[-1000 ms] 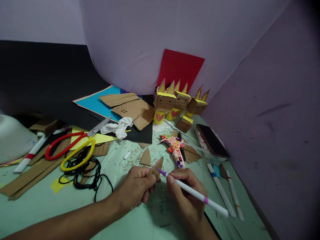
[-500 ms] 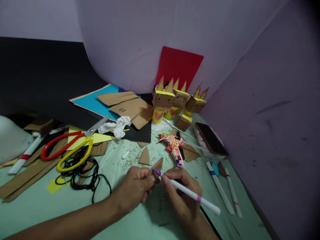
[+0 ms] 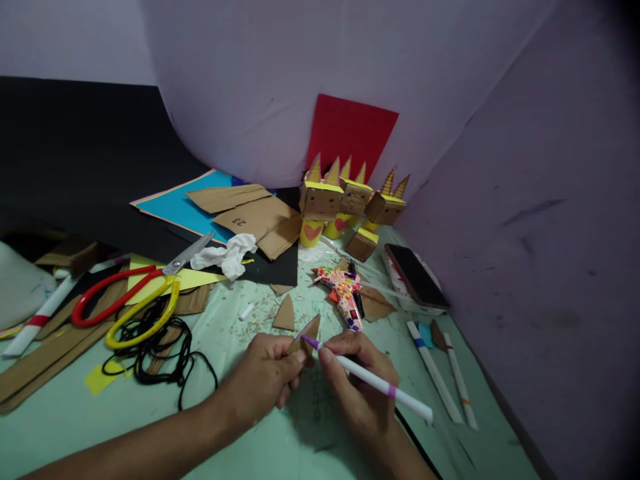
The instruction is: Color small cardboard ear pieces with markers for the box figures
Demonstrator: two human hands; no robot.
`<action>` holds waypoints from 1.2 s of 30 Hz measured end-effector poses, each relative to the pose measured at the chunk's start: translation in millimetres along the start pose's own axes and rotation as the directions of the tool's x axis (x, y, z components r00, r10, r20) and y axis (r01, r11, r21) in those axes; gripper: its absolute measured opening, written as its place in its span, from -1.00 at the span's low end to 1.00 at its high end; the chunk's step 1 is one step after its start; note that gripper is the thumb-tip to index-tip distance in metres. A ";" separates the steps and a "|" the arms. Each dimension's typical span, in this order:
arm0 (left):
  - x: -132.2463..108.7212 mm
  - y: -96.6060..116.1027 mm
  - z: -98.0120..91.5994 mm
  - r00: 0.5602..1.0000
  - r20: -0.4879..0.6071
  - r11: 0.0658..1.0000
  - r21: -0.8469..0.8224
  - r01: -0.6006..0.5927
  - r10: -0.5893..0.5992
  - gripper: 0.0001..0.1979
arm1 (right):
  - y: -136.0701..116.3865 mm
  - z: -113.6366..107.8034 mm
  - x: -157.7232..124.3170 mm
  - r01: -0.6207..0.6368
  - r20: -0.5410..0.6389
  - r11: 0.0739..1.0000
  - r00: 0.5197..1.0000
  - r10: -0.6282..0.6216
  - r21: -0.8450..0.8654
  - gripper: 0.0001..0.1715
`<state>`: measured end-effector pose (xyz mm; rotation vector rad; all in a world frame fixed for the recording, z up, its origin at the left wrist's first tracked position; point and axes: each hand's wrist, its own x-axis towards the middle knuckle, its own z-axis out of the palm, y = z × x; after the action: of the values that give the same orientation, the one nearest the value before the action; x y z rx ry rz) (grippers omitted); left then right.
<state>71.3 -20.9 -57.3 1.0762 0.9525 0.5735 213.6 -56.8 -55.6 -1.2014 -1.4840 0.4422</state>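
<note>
My left hand (image 3: 273, 370) pinches a small pointed cardboard piece (image 3: 311, 328) by its lower part, with the tip up. A purple line runs along its left edge. In my right hand (image 3: 363, 380) is a white marker (image 3: 385, 385) with a purple tip and a purple band, held like a pen. The marker's tip meets the face of the cardboard, or sits just in front of it. A second pointed cardboard piece (image 3: 285, 313) lies flat just behind my left hand. Beyond my right hand rests a floral-patterned glue gun (image 3: 344, 290).
Scissors (image 3: 167, 270) with red and yellow handles lie left, over tangled black cord (image 3: 165, 357). Cardboard figures with pointed ears (image 3: 323, 200) stand at the back before a red sheet (image 3: 353, 133). On the right are a phone (image 3: 416, 275) and two markers (image 3: 434, 370).
The whole view has shifted slightly, so things appear a little further left. Both hands keep their grips, and the marker's tip remains at the cardboard piece.
</note>
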 end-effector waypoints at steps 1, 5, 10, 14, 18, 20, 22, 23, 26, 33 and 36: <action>0.0 -0.4 0.0 1.000 -0.001 1.000 0.001 -0.005 0.005 -0.59 | 0.7 0.2 0.1 -0.015 -0.015 1.000 1.000 0.015 -0.005 -0.94; -0.3 -1.7 0.2 1.000 0.022 1.000 0.024 -0.014 0.013 -0.61 | 4.3 -0.4 -1.0 -0.098 -0.101 0.995 0.990 0.094 -0.033 -0.93; 0.7 -2.3 0.8 1.000 0.006 1.000 -0.017 0.010 -0.010 -0.61 | 2.6 0.3 -2.0 -0.065 -0.103 0.998 0.992 0.067 0.025 -0.92; 2.1 -4.9 -0.1 1.000 0.011 0.999 -0.039 -0.001 0.001 -0.61 | 0.3 2.0 -0.5 0.026 -0.013 1.000 1.000 -0.026 -0.003 -0.96; 2.7 -5.7 -1.5 1.000 0.008 1.000 -0.017 -0.013 0.013 -0.60 | 2.1 1.4 0.9 -0.035 -0.065 0.998 0.997 0.032 -0.043 -0.94; 3.0 -4.8 -1.5 1.000 0.014 1.000 -0.018 -0.016 0.016 -0.61 | 4.1 0.2 1.0 -0.103 -0.126 0.994 0.987 0.097 -0.043 -0.91; 3.4 -3.7 -1.0 1.000 0.006 1.000 -0.017 -0.019 0.020 -0.62 | 5.5 -0.9 0.8 -0.148 -0.172 0.988 0.975 0.139 -0.039 -0.90; 3.5 -3.3 -0.7 1.000 -0.002 1.000 -0.014 -0.022 0.022 -0.62 | 5.8 -1.2 0.6 -0.151 -0.180 0.988 0.973 0.144 -0.030 -0.89; 3.9 -3.8 -0.4 1.000 -0.012 1.000 -0.006 -0.018 0.017 -0.62 | 5.1 -0.8 0.3 -0.088 -0.135 0.996 0.987 0.088 0.000 -0.91; 3.6 -7.7 -1.4 0.999 -0.029 1.000 0.013 -0.024 0.024 -0.61 | 8.6 -0.1 0.3 -0.111 -0.127 0.994 0.986 0.109 -0.013 -0.94; 4.1 -7.9 -1.4 0.999 -0.035 1.000 -0.008 -0.017 0.017 -0.62 | 10.2 -1.8 0.7 -0.112 -0.175 0.994 0.978 0.111 0.003 -0.95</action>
<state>71.7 -20.1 -66.2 1.0703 0.9713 0.6118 219.8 -52.7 -62.8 -1.2997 -1.2731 0.3960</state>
